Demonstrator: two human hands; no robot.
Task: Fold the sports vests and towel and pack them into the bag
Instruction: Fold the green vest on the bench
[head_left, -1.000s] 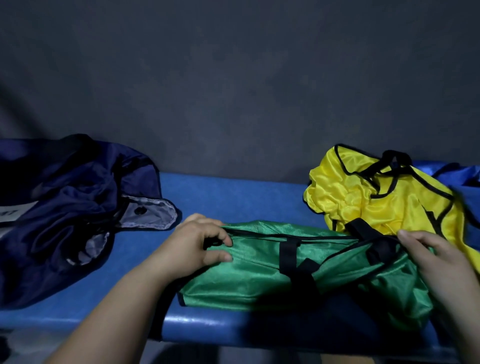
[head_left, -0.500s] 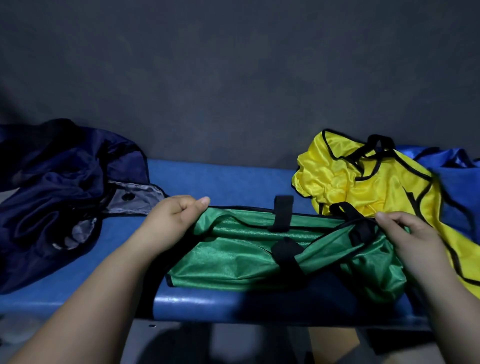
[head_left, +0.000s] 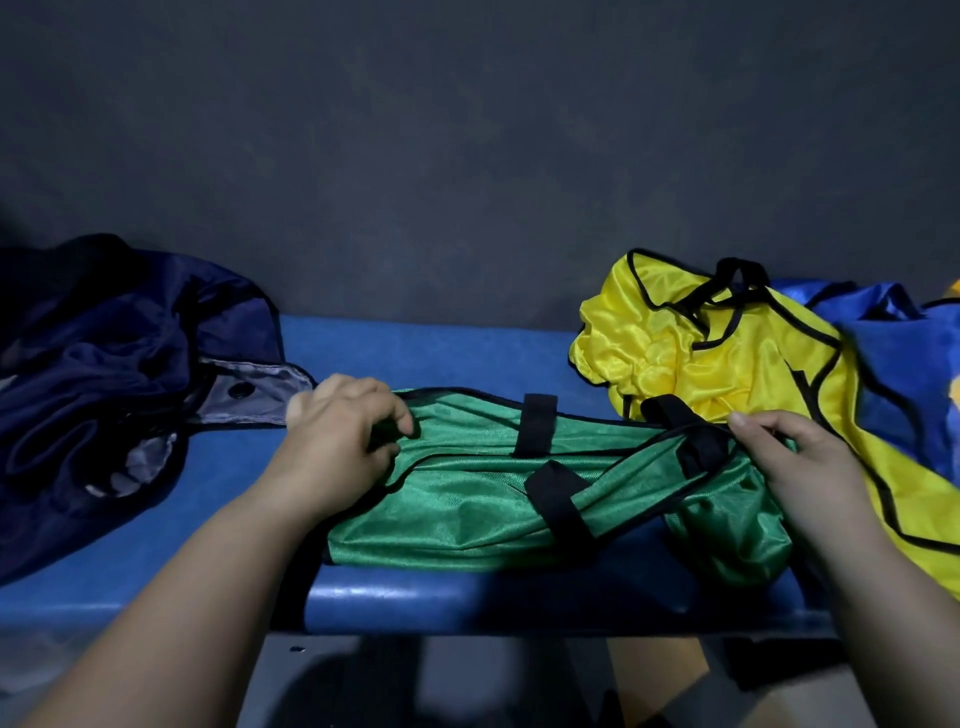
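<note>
A green sports vest (head_left: 467, 499) with black trim and straps lies partly folded across the blue bench (head_left: 431, 348). My left hand (head_left: 337, 441) grips its left end with curled fingers. My right hand (head_left: 795, 457) pinches the vest's right end by a black strap. A crumpled yellow vest (head_left: 691, 358) with black trim lies behind and to the right, overlapping a blue vest (head_left: 893, 353). A dark navy bag (head_left: 104, 374) with a grey flap and snap sits slumped at the left end of the bench.
A dark grey wall rises directly behind the bench. The bench's front edge (head_left: 519, 597) runs just below the green vest, with floor and shadow beneath. Bare blue bench shows between the navy bag and the yellow vest.
The green vest's upper layer has been drawn toward the back edge, showing a second black strap. My left hand has curled down onto the vest's left end; my right hand keeps its hold.
</note>
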